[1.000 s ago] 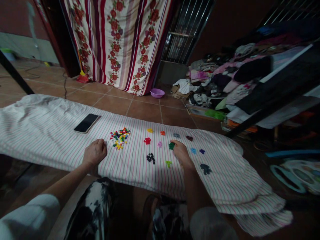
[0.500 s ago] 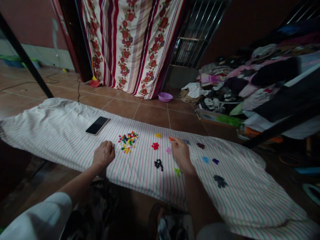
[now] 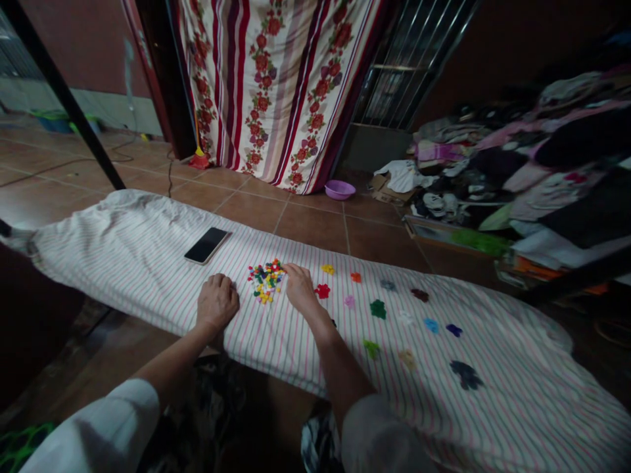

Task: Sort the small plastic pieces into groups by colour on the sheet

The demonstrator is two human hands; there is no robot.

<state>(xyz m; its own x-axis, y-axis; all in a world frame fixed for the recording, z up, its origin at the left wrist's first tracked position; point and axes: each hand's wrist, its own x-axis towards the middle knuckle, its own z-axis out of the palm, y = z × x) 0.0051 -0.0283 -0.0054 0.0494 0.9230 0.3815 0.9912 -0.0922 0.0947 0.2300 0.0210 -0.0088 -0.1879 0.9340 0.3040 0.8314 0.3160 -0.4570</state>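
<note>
On the near side, left hand point(image 3: 217, 303): curled on the cloth point(image 3: 276, 335); cannot tell if anything is inside.
Right hand point(image 3: 302, 289): fingertips at the pile point(image 3: 267, 282); cannot tell if they pinch a piece.
Pile: tiny, bright, red, yellow, green, loosely spread between both hands.
Phone point(image 3: 207, 246): leftward, dark-screened.

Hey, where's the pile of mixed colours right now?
In the head view, the mixed pile is left of centre on the striped cloth, between the left hand and right hand.
</note>
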